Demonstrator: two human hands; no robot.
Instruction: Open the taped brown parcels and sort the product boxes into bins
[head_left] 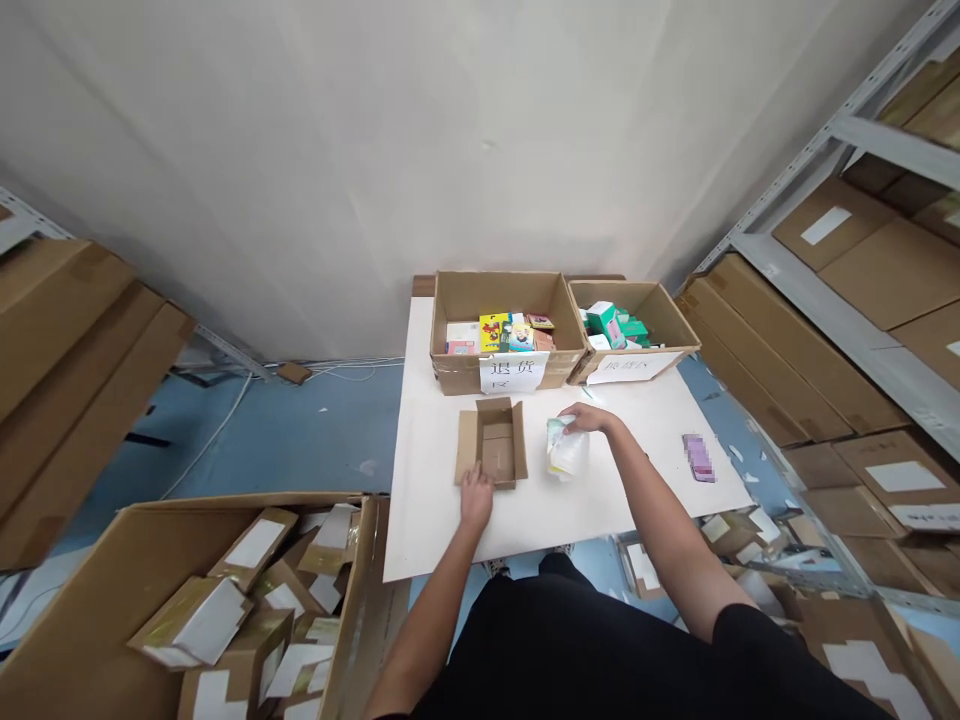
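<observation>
The pale wall (337, 150) is the largest thing here, and it stands behind everything. On the right side, a metal shelf (885, 145) carries many brown cardboard boxes. Before the wall there is a white tabletop (420, 480), under which a blue floor (345, 430) can be seen. At the lower left, beside the tabletop, stands a large carton (75, 620), which contains taped parcels (206, 620) with white labels.

At the far edge of the tabletop, two boxes are placed side by side. The bigger box (457, 375) holds small colourful packs, among them a yellow one, and has a handwritten paper sign on its front. The smaller box (622, 291) holds mostly green and white packs and bears a similar sign.

Nearer to the person lies a small open carton (499, 455), its flaps turned outward and its brown bottom visible. The left hand (476, 497) touches its near left corner, by the side flap; whether this grip is closed on the cardboard, I cannot tell. The right hand (589, 417) is to the right of the small open carton. Its grip is pinched on the upper edge of a clear plastic packet (568, 458), which is over the tabletop, apart from the carton. Further right lies a small purple bundle (699, 457), whose details are blurred.
</observation>
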